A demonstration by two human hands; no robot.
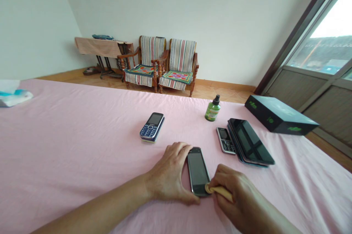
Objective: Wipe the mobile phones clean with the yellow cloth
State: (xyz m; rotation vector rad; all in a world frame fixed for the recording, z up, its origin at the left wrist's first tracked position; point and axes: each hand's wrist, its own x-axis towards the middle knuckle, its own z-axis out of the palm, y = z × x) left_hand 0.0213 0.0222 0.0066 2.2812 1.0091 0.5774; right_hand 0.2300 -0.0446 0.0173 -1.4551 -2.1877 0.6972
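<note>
My left hand [167, 171] grips the left edge of a black touchscreen phone [198, 171], which lies on a pink sheet [82, 142]. My right hand [233, 193] is shut on a rolled beige cloth [218, 192], and the cloth's tip presses the phone's lower right corner. Farther off stand a blue keypad phone [151, 127], a small keypad phone [225, 140] and a stack of dark tablets [249, 142]. A green spray bottle [212, 110] stands beyond them.
A black box [277, 116] lies at the sheet's far right corner, and a white-and-blue packet [13, 94] sits at the left edge. Beyond the sheet's far edge are a wooden floor, two striped wooden armchairs [159, 65] and a draped table [103, 47]. A window [321, 43] fills the right.
</note>
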